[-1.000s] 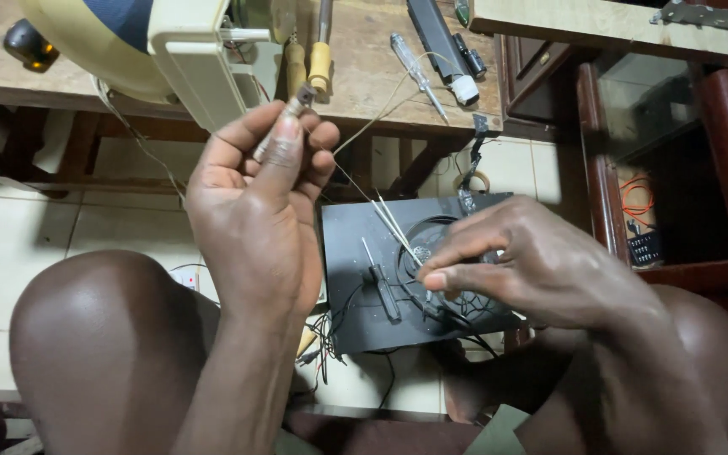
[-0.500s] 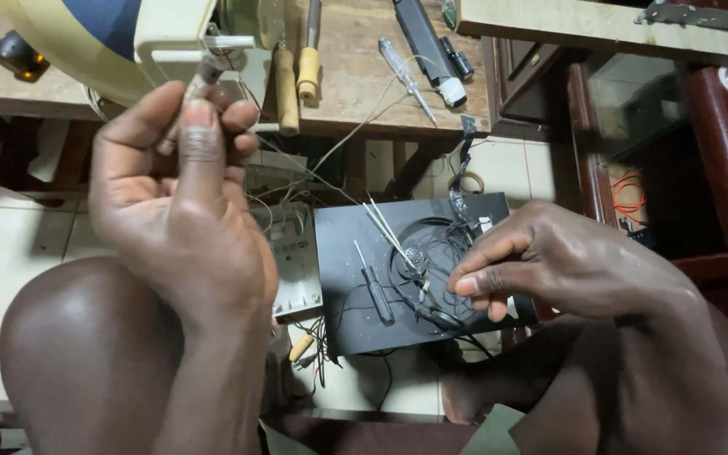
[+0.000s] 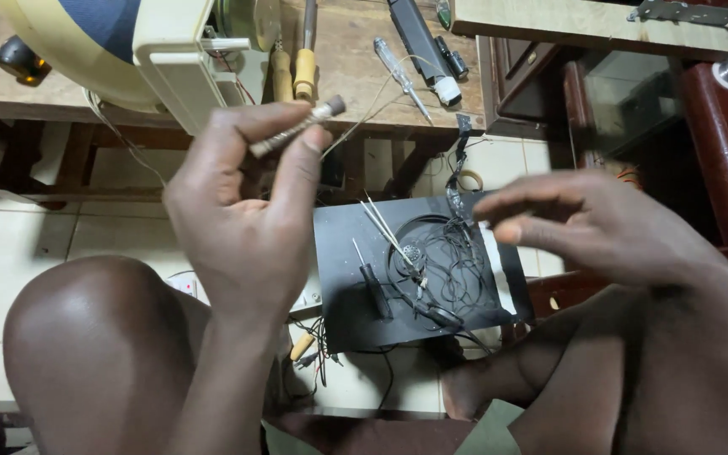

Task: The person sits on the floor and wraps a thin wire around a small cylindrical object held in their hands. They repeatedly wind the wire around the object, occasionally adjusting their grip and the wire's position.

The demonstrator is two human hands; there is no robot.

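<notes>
Left hand up in front of the wooden worktop, thumb and forefinger pinched on a thin metal rod, partly blocking the cream appliance. Right hand hovers loosely open, holding nothing, over the black board with tangled wires. Yellow-handled tools and a clear-handled screwdriver lie on the worktop behind.

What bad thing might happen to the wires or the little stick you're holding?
1. The left hand pinches the thin rod only at the fingertips, so it may slip and fall to the floor.
2. The right hand hovers just over the tangle of thin black wires on the black board; fingers might snag them and pull the small parts off.
3. The board sits low near the knees, so a bump may tip it.
</notes>
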